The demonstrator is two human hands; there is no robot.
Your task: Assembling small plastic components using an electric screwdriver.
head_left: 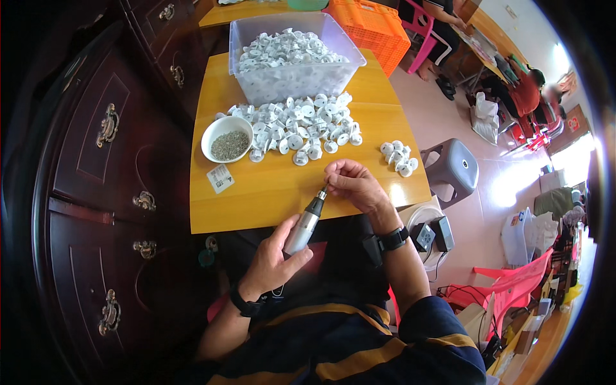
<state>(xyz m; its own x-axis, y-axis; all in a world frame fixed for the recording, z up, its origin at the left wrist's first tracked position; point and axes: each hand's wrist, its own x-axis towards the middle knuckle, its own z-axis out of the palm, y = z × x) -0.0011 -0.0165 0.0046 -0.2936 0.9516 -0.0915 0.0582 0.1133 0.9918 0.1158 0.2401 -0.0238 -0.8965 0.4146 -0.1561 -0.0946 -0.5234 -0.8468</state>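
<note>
My left hand (pixel 273 260) is wrapped round the silver body of an electric screwdriver (pixel 304 229). The tool slants up and to the right, its black nose toward my other hand. At the tip of its bit, the thumb and fingers of my right hand (pixel 356 185) are pinched together; whatever they hold is too small to make out. Beyond both hands lies a wide heap of white plastic fittings (pixel 301 126). To the left of that heap stands a white bowl (pixel 206 142) with many small metal screws (pixel 230 146) in it.
A clear plastic bin (pixel 282 86) full of similar fittings stands at the table's far side. A smaller group of fittings (pixel 399 158) lies at the right, a printed card (pixel 220 178) near the bowl. Dark cabinets (pixel 96 160) border the left; a grey stool (pixel 454 168) stands right.
</note>
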